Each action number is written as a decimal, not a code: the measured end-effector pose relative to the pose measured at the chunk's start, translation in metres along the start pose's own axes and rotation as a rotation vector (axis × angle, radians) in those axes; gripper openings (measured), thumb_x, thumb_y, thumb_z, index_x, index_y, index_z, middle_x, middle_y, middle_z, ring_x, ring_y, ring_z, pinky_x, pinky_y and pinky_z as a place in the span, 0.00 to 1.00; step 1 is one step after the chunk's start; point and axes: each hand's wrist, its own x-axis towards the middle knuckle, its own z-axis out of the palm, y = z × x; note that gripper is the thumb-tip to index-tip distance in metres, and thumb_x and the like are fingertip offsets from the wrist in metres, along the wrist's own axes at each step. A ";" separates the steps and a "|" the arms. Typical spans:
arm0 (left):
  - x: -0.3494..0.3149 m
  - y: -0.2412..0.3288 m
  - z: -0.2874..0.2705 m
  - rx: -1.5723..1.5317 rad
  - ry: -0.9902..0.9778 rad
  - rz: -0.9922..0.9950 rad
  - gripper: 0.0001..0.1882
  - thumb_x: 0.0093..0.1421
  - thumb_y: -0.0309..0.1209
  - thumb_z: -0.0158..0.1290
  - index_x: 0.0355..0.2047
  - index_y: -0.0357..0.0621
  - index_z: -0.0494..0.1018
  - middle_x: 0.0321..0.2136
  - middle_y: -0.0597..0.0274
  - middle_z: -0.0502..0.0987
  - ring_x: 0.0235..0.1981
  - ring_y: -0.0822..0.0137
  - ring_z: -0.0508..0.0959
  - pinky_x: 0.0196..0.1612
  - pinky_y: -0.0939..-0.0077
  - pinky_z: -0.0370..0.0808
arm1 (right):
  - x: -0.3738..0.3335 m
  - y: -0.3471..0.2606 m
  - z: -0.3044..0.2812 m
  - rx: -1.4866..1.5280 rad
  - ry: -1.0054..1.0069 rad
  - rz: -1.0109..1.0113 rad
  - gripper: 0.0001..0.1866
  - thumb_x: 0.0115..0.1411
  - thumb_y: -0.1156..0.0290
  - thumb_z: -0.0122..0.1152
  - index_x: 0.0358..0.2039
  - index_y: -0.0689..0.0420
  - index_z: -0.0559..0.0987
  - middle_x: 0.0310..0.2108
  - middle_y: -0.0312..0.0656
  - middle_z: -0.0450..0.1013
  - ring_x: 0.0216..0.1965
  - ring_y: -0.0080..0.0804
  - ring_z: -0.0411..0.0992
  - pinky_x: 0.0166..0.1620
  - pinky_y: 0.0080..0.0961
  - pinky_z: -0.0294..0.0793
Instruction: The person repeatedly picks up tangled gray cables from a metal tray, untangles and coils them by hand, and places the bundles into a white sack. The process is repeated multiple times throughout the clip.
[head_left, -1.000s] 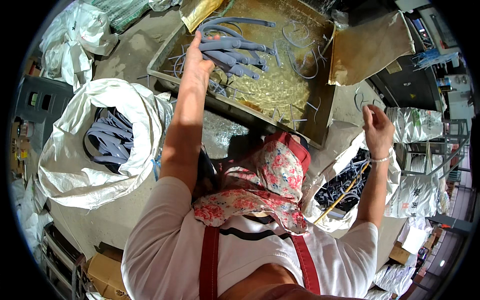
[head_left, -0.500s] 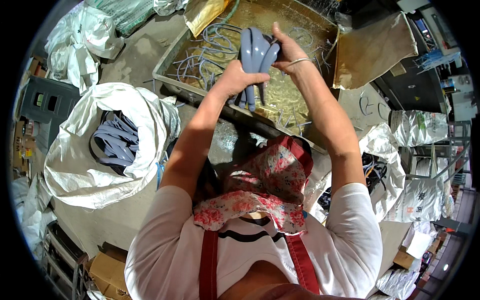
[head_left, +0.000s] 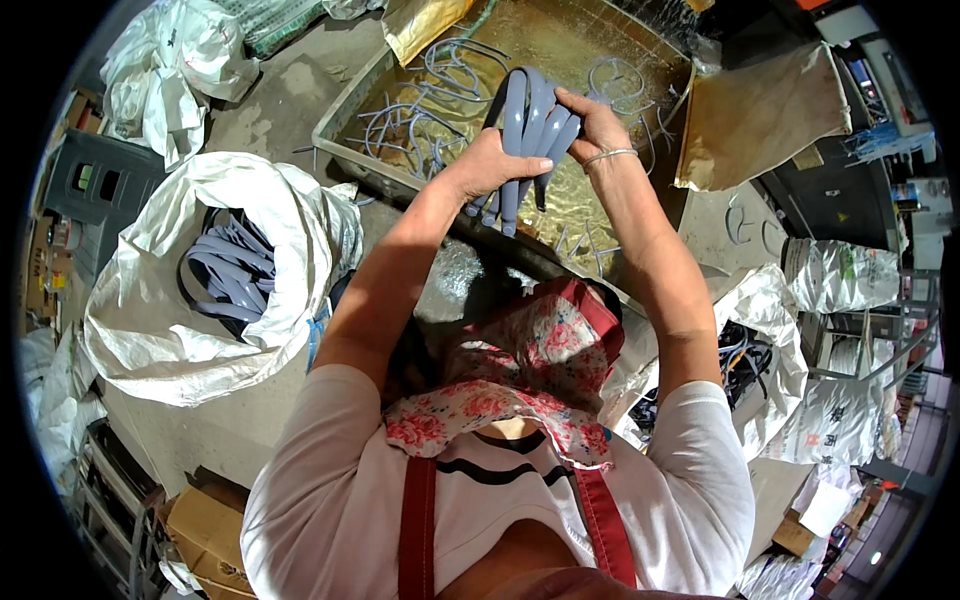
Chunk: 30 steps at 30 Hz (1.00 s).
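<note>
A bundle of bent grey rubber strips (head_left: 532,112) is held up between both my hands, over the near part of a shallow metal tray (head_left: 340,128). My left hand (head_left: 492,165) wraps round the bundle's left side, its thumb lying across the front. On the upper right, my right hand (head_left: 592,125) grips the same bundle, its fingers partly hidden behind the strips. Loose strip ends hang below, near the tray's front edge. In the tray, thin grey trimmings (head_left: 405,130) lie in yellowish liquid.
At left stands an open white woven sack (head_left: 140,340) with more grey strips (head_left: 232,265) inside. Another white sack (head_left: 790,310) with dark strips is at my right. A brown sheet (head_left: 765,120) leans by the tray's right side. A cardboard box (head_left: 210,535) sits at lower left.
Both hands have moved slightly right and down in the picture with the bundle, whose strips are fanned a little wider. The whole view has also shifted a little.
</note>
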 end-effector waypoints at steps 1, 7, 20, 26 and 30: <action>0.002 -0.005 -0.001 0.016 -0.018 -0.031 0.21 0.49 0.28 0.57 0.44 0.35 0.69 0.39 0.61 0.74 0.40 0.71 0.73 0.46 0.77 0.68 | -0.002 0.004 0.003 0.046 0.015 -0.023 0.11 0.58 0.73 0.50 0.39 0.68 0.70 0.32 0.47 0.71 0.34 0.38 0.72 0.41 0.35 0.74; -0.003 0.002 0.019 -0.089 0.045 -0.026 0.08 0.50 0.25 0.55 0.30 0.34 0.72 0.23 0.61 0.75 0.21 0.73 0.74 0.26 0.79 0.72 | -0.008 0.007 -0.004 0.026 0.091 0.018 0.18 0.58 0.62 0.52 0.36 0.67 0.70 0.29 0.46 0.71 0.31 0.38 0.72 0.40 0.35 0.74; 0.002 -0.008 0.027 0.409 0.262 -0.142 0.07 0.43 0.24 0.53 0.23 0.30 0.73 0.18 0.49 0.75 0.21 0.61 0.77 0.25 0.70 0.72 | -0.036 0.044 0.003 -1.571 0.240 -1.200 0.09 0.51 0.68 0.54 0.33 0.54 0.75 0.21 0.45 0.67 0.23 0.44 0.70 0.24 0.37 0.69; 0.003 -0.025 0.029 0.590 0.222 -0.152 0.10 0.45 0.29 0.54 0.25 0.33 0.73 0.17 0.51 0.75 0.22 0.65 0.77 0.27 0.71 0.72 | -0.024 0.039 0.003 -1.768 0.375 -0.823 0.10 0.53 0.67 0.49 0.31 0.55 0.77 0.22 0.51 0.72 0.26 0.48 0.72 0.27 0.39 0.71; 0.008 -0.032 0.030 0.656 0.271 -0.130 0.12 0.43 0.33 0.56 0.22 0.34 0.75 0.17 0.46 0.75 0.22 0.54 0.77 0.31 0.67 0.72 | -0.012 0.027 -0.004 -1.908 0.354 -0.664 0.10 0.52 0.68 0.46 0.26 0.57 0.76 0.24 0.55 0.72 0.27 0.54 0.72 0.31 0.44 0.71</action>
